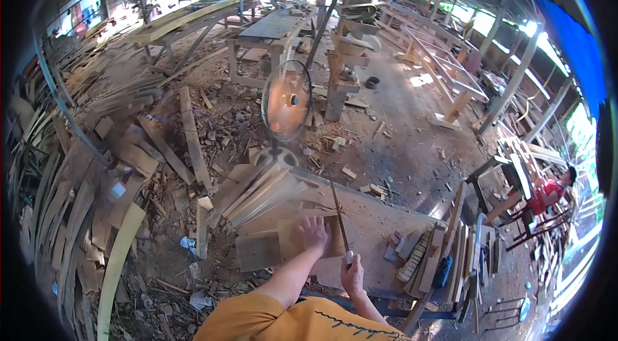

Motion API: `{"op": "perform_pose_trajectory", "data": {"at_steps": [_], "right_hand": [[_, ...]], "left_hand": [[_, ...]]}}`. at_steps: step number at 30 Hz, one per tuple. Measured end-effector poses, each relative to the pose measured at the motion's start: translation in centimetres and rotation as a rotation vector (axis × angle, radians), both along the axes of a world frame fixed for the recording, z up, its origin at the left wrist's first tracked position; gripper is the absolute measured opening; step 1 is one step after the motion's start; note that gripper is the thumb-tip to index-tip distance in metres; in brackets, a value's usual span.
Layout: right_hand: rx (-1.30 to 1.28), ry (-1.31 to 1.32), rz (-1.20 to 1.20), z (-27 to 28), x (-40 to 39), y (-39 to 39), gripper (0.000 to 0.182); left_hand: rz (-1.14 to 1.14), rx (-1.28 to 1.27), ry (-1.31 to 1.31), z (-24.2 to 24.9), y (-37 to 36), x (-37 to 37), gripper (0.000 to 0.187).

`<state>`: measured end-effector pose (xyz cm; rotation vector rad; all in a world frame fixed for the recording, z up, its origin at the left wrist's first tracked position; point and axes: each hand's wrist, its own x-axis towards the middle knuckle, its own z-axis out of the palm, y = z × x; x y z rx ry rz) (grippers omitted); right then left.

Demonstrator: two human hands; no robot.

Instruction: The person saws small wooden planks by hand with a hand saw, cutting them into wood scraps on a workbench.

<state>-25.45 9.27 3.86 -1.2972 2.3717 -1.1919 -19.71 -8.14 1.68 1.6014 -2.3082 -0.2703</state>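
My left hand lies flat with its fingers spread on a thin wooden board on the workbench. Just to its right, my right hand is closed round the pale handle of a long, narrow saw. The blade points away from me, beside the board's right part. Whether its teeth touch the wood is too small to tell. A darker board sits left of the hands, and a fan of thin wood strips lies beyond them.
A standing fan rises behind the bench. Stacked wood pieces lie at the bench's right end. Scrap wood covers the ground at left. A person in red sits at far right.
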Motion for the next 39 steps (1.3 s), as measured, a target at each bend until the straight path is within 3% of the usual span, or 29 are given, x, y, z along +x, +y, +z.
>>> {"op": "perform_pose_trajectory", "data": {"at_steps": [2, 3, 6, 14, 19, 28, 39], "right_hand": [[0.007, 0.002, 0.003, 0.6, 0.2, 0.0, 0.023], [-0.005, 0.015, 0.004, 0.6, 0.2, 0.1, 0.023], [-0.043, 0.07, 0.006, -0.5, 0.0, 0.0, 0.024], [-0.021, 0.074, -0.006, -0.6, 0.1, 0.2, 0.025], [0.005, 0.058, -0.012, 0.4, 0.6, 0.1, 0.026], [0.04, 0.023, -0.041, 0.5, 0.6, -0.2, 0.025], [0.068, 0.047, -0.07, 0.0, 0.4, -0.4, 0.028]], "left_hand": [[-0.007, -0.12, -0.042, -0.5, -0.1, -0.1, 0.041], [-0.024, 0.034, 0.001, 0.3, -0.1, 0.0, 0.046], [-0.017, -0.055, 0.013, -1.1, 0.0, -0.1, 0.046], [-0.038, 0.049, 0.026, -0.8, -0.2, -0.1, 0.048], [-0.013, -0.086, 0.03, -0.8, -0.1, -0.1, 0.044], [-0.042, 0.078, -0.061, 0.3, -0.2, 0.0, 0.048], [-0.03, 0.05, -0.021, 0.1, -0.3, 0.0, 0.045]]}}
